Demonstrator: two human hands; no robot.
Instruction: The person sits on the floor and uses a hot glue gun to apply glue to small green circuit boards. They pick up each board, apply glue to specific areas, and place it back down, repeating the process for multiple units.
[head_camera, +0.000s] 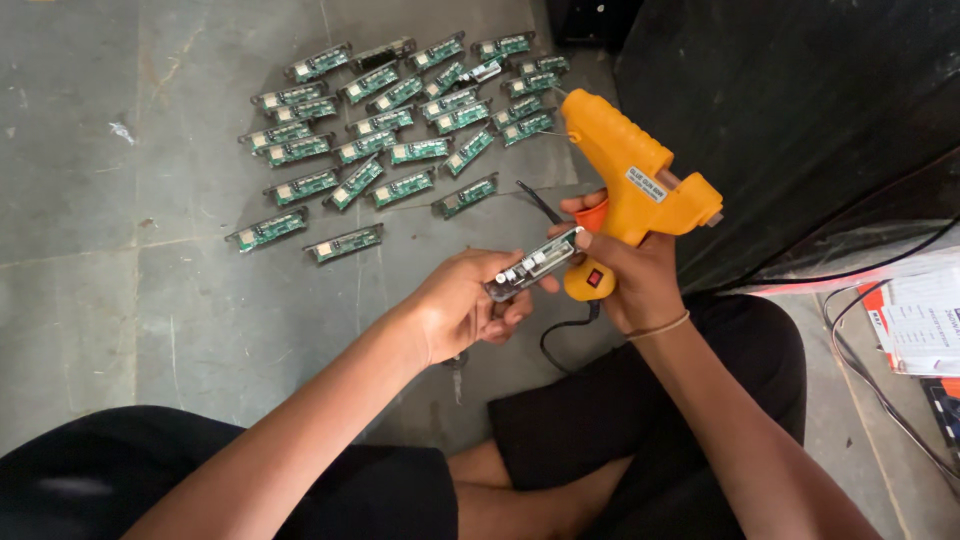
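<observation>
Gluing of small circuit boards, seen partway, with many boards laid out on the floor.

One narrow green circuit board with a silver face (530, 267) is gripped in the closed left hand (462, 310), at centre; an orange plastic hot-glue gun (632, 185) is clasped by the right hand (630, 285) at 3 o'clock of it, nozzle pointing away toward 11 o'clock, not on the board. About thirty similar green boards (385, 125) lie in rows on the grey concrete floor (120, 250) at 11 o'clock; whether those are finished cannot be told.
</observation>
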